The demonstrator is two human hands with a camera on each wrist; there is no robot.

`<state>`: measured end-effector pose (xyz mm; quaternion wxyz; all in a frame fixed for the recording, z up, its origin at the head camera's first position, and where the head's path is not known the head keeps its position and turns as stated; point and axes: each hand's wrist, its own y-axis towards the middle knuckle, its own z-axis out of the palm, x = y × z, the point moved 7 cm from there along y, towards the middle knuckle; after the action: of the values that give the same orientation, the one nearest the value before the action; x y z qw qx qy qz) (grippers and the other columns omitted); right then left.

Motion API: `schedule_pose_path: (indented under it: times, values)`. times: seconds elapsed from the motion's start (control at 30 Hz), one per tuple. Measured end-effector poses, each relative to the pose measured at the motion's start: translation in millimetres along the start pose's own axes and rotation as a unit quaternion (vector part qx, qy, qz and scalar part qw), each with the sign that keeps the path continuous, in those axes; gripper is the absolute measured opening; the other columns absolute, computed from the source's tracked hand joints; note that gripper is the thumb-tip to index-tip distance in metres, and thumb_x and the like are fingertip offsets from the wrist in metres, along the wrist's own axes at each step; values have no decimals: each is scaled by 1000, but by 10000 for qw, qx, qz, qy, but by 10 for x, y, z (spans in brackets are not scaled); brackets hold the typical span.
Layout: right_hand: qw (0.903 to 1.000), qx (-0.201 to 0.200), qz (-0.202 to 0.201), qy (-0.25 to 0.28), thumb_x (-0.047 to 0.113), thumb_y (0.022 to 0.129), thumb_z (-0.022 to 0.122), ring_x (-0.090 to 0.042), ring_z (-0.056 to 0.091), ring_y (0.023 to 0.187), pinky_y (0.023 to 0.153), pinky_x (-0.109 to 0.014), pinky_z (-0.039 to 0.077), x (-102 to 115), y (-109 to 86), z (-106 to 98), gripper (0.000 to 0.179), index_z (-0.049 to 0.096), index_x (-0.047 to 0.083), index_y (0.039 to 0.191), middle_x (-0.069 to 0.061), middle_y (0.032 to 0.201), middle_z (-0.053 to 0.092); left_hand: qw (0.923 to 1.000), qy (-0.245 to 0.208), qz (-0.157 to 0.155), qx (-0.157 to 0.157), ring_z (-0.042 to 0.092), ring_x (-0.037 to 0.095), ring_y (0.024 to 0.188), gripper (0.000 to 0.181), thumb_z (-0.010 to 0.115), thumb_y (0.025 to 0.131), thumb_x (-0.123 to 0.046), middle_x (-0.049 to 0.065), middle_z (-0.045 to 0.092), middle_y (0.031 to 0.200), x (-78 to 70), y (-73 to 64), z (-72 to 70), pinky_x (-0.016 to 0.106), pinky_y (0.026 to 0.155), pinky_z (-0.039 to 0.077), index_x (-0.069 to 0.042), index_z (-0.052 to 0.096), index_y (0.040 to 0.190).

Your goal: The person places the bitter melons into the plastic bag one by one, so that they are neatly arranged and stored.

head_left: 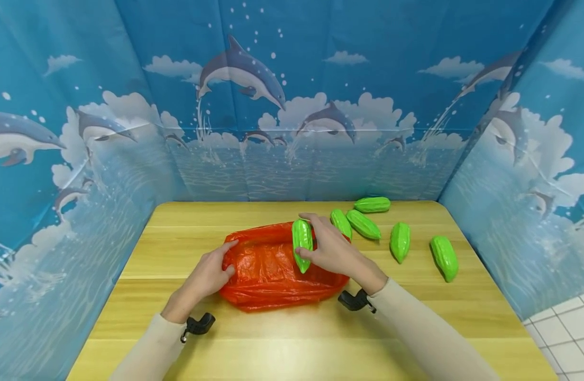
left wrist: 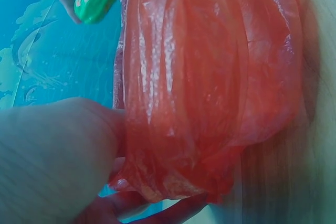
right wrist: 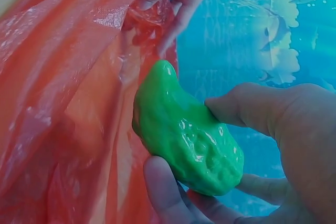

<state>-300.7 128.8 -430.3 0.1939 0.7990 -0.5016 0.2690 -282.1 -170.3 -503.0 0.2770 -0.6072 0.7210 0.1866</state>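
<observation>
A red plastic bag (head_left: 268, 264) lies spread on the table with its mouth gaping upward. At its left end my left hand (head_left: 207, 272) grips the rim, thumb and fingers on either side of the film; in the left wrist view part of the hand is hidden behind the bag (left wrist: 189, 77). My right hand (head_left: 332, 248) holds a glossy green bitter melon (head_left: 302, 246) above the right part of the bag. The right wrist view shows thumb and fingertips pinching that ridged bitter melon (right wrist: 186, 129) from opposite sides.
Several more green bitter melons lie right of the bag: one against its rim (head_left: 341, 223), others behind (head_left: 363, 224) and at the back edge (head_left: 372, 205), two farther right (head_left: 400, 242) (head_left: 445, 257). Dolphin-printed curtains (head_left: 292, 159) enclose the wooden table (head_left: 282, 344) at back and sides.
</observation>
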Motion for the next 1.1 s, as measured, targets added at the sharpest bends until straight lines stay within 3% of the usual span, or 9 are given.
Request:
schedule_pose_path:
  times: [0.17,0.37,0.6,0.73,0.93,1.03,1.1]
  values:
    - [9998,195,53,5,33,108,85,-42,61,151,119,-63,61,38,124,98,87,40,11,179,-20,173,55,10000,29,43,15,51,21,75,72,70,107,-2,29,66,163,7,18,-5,35,75,51,-6,49,176]
    - [9992,401,-24,62,33,107,86,-42,58,156,123,-64,59,116,263,214,85,43,11,177,-19,172,57,10000,-27,70,-9,49,20,71,71,70,108,-2,29,68,160,11,27,-5,34,71,50,-5,49,176]
    - [9975,644,-55,278,29,107,87,-31,67,128,104,-50,66,155,409,390,82,45,10,174,-14,143,70,10000,-63,61,-17,45,18,65,71,69,109,-4,29,69,157,26,19,2,32,65,47,-6,48,177]
    - [9964,761,-96,357,27,107,86,-29,67,124,103,-48,65,202,453,481,80,45,10,174,-12,138,71,10000,-57,77,-18,45,18,64,71,68,109,-4,29,69,155,21,13,0,33,64,46,-6,48,177]
    - [9947,949,-126,382,27,107,87,-27,71,123,106,-48,66,283,514,603,80,46,9,174,-11,141,73,10000,-38,81,5,51,21,71,72,69,108,-3,29,67,160,15,15,0,34,70,50,-5,48,176]
    - [9930,1083,-102,454,28,107,87,-24,71,116,101,-45,66,318,550,675,81,46,9,173,-11,140,72,9999,7,119,-15,58,24,80,72,70,107,-4,29,66,162,11,11,-1,39,79,55,-4,48,176]
    - [9914,1190,-68,539,28,107,87,-22,71,110,97,-42,65,352,569,723,81,46,10,173,-11,137,73,9999,38,143,-20,65,27,96,73,70,107,-4,29,63,167,13,5,-3,45,91,60,-4,47,177]
